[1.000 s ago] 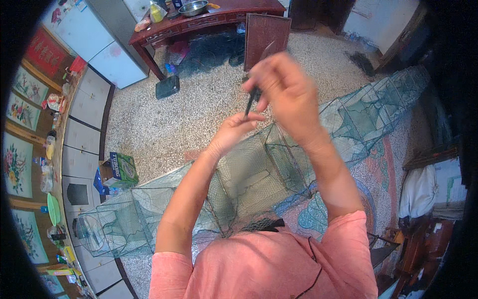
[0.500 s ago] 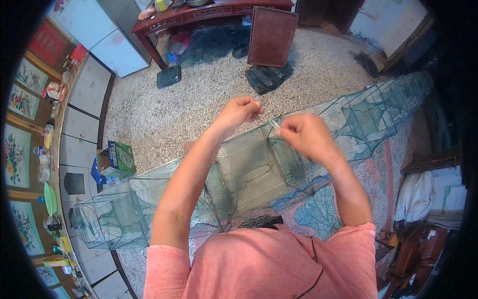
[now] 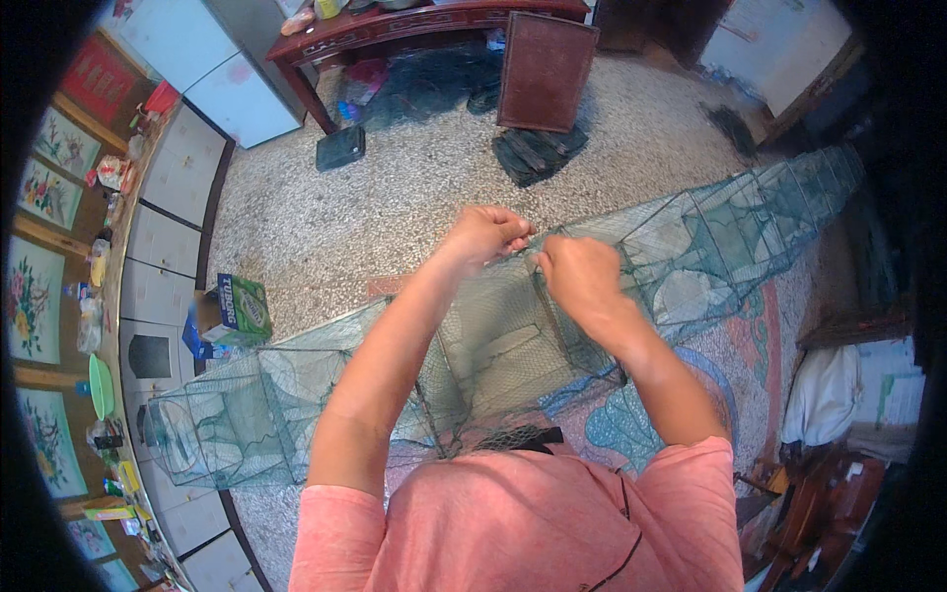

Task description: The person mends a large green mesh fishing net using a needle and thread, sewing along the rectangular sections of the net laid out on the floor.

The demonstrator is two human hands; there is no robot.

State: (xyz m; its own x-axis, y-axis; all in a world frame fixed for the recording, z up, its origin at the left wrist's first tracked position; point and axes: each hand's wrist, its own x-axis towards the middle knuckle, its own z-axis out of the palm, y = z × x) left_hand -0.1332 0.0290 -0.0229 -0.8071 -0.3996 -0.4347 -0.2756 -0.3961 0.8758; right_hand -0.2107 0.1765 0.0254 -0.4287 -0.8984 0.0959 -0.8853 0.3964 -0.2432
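A long green mesh fish trap [image 3: 493, 326] with square frames stretches in front of me, from lower left to upper right. At its far upper edge, my left hand [image 3: 485, 235] is closed in a pinch, its fingertips at the netting. Close beside it on the right, my right hand [image 3: 584, 278] is closed too, thumb and forefinger pressed together over the same edge. What the right fingers hold is hidden by the hand. The fingertips of both hands are a short gap apart.
A green and blue cardboard box [image 3: 235, 311] stands on the speckled floor [image 3: 414, 158] at left, by white cabinets [image 3: 158, 242]. Ahead are a red wooden table [image 3: 424, 20], an upright brown board [image 3: 547, 74] and a dark folded net bundle [image 3: 538, 155]. A white cloth bag [image 3: 821, 395] lies right.
Both hands have come closer together at the mesh edge, the left moving down and right. A thin white piece that showed at the right fingertips is now out of sight.
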